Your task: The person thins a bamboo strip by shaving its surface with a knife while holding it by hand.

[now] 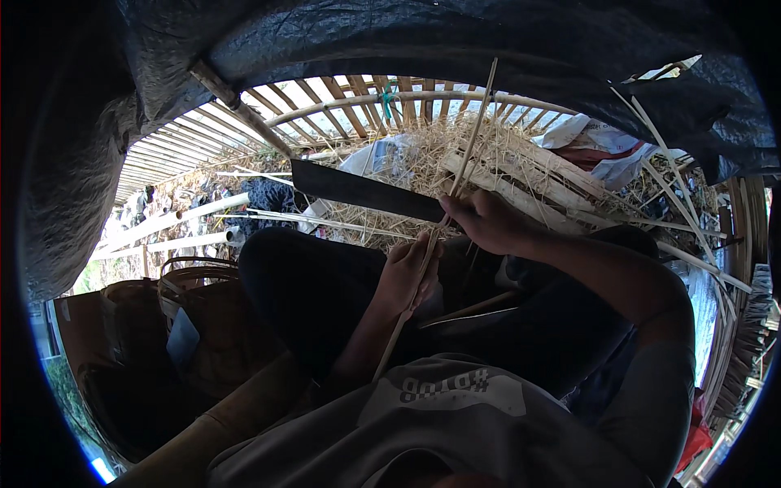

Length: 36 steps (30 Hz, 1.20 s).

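Note:
A long, thin bamboo strip (473,138) runs slantwise from in front of my chest up toward the slatted fence. My left hand (411,272) is closed around its lower part, above my lap. Just beyond it, my right hand (486,221) grips a machete, whose handle is hidden in the fist. The wide dark blade (362,192) points left and crosses near the strip at the right fist. My right thumb and fingertips are close against the strip; whether they press on it I cannot make out.
Straw-like shavings (443,150) and split bamboo slats (521,183) lie ahead of my knees. A slatted bamboo fence (346,106) stands behind them, under a dark tarp (423,49). At left are woven baskets (203,297), bamboo poles (191,242) and a thick bamboo culm (236,407).

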{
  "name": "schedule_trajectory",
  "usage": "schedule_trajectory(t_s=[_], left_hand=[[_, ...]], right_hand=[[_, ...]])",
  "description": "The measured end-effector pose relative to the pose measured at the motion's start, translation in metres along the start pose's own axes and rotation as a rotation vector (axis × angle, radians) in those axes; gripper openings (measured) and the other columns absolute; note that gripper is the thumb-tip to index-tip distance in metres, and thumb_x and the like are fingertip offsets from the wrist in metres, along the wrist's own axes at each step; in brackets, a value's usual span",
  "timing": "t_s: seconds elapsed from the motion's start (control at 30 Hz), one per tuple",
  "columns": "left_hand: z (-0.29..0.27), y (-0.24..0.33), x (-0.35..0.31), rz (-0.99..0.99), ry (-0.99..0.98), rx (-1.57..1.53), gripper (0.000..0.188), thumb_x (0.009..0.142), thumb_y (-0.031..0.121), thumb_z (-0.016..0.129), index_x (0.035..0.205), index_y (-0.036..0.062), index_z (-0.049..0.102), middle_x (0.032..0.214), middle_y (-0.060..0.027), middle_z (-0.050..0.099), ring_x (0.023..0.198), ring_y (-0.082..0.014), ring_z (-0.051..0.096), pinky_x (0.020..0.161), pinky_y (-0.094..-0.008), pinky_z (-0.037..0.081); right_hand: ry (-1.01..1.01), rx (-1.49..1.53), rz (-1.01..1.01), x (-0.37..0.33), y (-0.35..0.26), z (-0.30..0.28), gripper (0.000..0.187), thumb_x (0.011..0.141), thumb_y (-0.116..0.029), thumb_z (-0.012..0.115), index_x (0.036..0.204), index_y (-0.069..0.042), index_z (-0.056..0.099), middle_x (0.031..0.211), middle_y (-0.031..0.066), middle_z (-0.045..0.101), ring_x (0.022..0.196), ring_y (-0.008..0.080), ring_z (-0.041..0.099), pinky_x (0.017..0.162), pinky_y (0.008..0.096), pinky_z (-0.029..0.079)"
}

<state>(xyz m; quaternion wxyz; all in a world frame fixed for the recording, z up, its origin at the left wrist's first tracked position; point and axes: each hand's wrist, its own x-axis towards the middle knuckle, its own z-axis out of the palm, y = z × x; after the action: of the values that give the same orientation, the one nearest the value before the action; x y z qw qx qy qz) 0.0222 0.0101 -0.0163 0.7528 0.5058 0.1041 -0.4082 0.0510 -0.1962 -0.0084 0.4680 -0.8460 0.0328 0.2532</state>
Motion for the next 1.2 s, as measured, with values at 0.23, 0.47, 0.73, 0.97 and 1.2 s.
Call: schedule_trajectory(t_s=[0.23,0.47,0.73,0.97,1.2], left_hand=[[-0.004,-0.002,0.001,-0.019,-0.025,-0.018,0.04,0.107,0.036,0.036,0.094,0.0036,0.055,0.046,0.0017,0.037,0.03,-0.0077,0.031,0.029,-0.0227,0.023],[-0.001,-0.003,0.002,-0.011,0.01,0.056,0.042,0.108,0.034,0.032,0.09,0.004,0.055,0.045,0.002,0.038,0.029,-0.0069,0.031,0.028,-0.0222,0.026],[-0.002,-0.006,0.003,-0.02,0.009,0.081,0.041,0.107,0.036,0.037,0.095,0.0016,0.055,0.047,0.0015,0.038,0.03,-0.0075,0.032,0.03,-0.023,0.025],[-0.006,-0.008,0.007,0.009,0.048,0.135,0.042,0.108,0.034,0.034,0.092,0.0022,0.055,0.045,0.0015,0.038,0.029,-0.0076,0.031,0.029,-0.0239,0.025],[-0.008,0.01,0.001,0.043,0.086,0.049,0.042,0.108,0.034,0.033,0.09,0.0029,0.055,0.045,0.0017,0.038,0.029,-0.0076,0.029,0.029,-0.0241,0.025]], right_hand=[[-0.002,0.175,0.134,-0.001,-0.014,-0.001,0.053,0.098,-0.056,0.048,0.094,-0.003,0.055,0.058,0.0,0.047,0.051,0.0115,0.051,0.041,0.0294,0.039],[-0.187,0.391,0.319,0.0,-0.015,-0.007,0.054,0.098,-0.056,0.05,0.123,-0.009,0.044,0.059,0.0002,0.042,0.045,0.0092,0.044,0.036,0.025,0.032],[-0.427,0.603,0.412,0.004,0.0,-0.01,0.046,0.1,-0.057,0.045,0.118,-0.015,0.045,0.054,-0.0014,0.038,0.039,0.0076,0.034,0.036,0.0248,0.027],[-0.224,0.276,0.324,0.008,-0.008,-0.013,0.062,0.095,-0.063,0.049,0.11,-0.003,0.053,0.053,-0.0007,0.041,0.039,0.008,0.04,0.036,0.0248,0.031],[-0.229,0.021,0.099,0.001,-0.01,-0.043,0.058,0.09,-0.058,0.064,0.085,-0.001,0.063,0.053,-0.0011,0.049,0.042,0.0058,0.048,0.038,0.0214,0.036]])
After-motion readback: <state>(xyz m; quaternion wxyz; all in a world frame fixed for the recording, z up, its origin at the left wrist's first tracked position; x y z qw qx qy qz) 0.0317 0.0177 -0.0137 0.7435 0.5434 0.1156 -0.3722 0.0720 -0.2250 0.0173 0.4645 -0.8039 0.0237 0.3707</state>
